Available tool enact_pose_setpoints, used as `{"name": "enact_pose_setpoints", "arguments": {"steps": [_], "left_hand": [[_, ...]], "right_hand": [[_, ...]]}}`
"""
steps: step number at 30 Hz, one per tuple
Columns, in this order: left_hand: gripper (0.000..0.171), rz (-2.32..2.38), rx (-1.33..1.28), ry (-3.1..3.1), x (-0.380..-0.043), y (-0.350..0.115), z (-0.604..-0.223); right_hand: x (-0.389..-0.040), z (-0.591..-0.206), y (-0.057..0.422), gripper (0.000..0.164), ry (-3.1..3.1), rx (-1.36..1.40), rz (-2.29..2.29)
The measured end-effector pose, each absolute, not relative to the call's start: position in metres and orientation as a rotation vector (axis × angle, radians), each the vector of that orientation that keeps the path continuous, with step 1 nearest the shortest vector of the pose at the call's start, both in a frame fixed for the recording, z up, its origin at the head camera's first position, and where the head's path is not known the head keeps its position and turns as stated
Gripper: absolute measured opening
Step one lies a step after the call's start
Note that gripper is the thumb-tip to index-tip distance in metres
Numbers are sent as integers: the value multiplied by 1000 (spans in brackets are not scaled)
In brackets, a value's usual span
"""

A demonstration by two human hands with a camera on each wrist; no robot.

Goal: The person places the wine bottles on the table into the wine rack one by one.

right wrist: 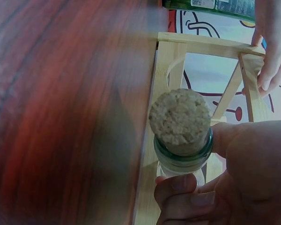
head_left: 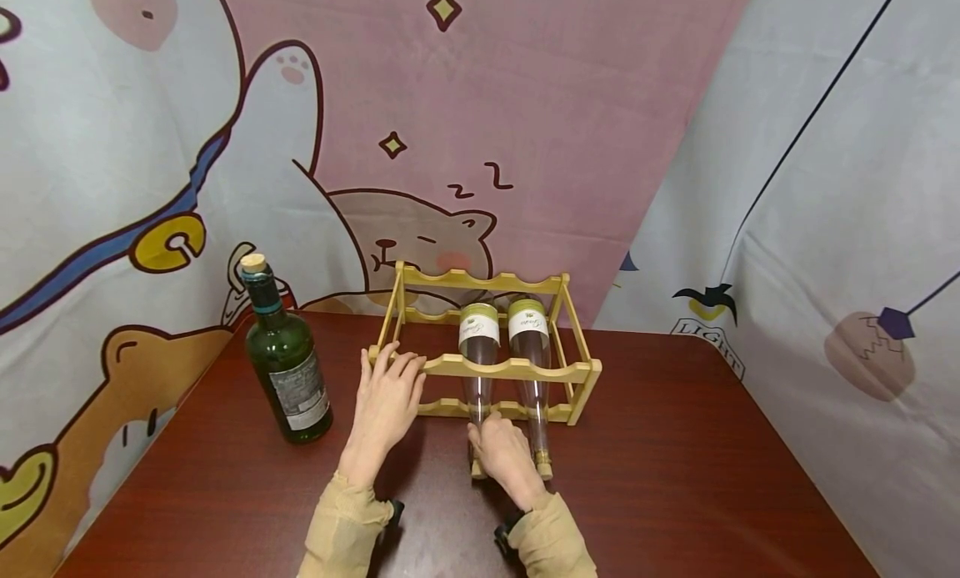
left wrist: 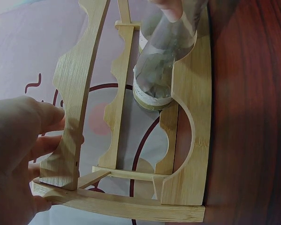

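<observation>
Near the middle of the table's (head_left: 675,478) far edge a wooden rack (head_left: 450,364) is set, and toward the left edge a green bottle (head_left: 288,369). Inside the rack, necks toward the near edge, are laid the right clear bottle (head_left: 528,338) and left clear bottle (head_left: 478,332). The rack's front left corner is gripped by the left hand (head_left: 386,403), fingers curled over; the left clear bottle's neck is encircled by the right hand's (head_left: 506,453) closed fingers and thumb

Left grip (head_left: 384,404) farther forward, fingers (left wrist: 49,116) bent; right grip (head_left: 506,451) curled, thumb (right wrist: 220,138) opposing fingers.
</observation>
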State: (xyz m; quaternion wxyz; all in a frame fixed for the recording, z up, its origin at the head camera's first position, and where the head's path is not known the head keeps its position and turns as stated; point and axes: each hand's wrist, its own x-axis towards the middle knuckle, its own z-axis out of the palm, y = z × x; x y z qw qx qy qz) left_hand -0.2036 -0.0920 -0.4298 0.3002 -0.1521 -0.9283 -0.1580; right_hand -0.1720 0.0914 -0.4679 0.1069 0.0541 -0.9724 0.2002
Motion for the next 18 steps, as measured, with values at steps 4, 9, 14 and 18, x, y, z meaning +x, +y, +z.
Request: {"name": "enact_pose_setpoints", "arguments": {"steps": [4,9,14,18], "left_hand": [[22,-422,-404,-2466,-204,-92,-430],[22,-423,-401,-2467,-204,-92,-430],[22,-430,-401,-2470,-204,-92,-430],[21,-432,-401,-2465,-204,-92,-431]], "right_hand": [[-174,-469,94,31,-2888,178,616],[-177,-471,96,31,-2916,186,630],[-178,-470,98,32,-2941,180,680],[-180,-469,99,32,-2971,177,739]]}}
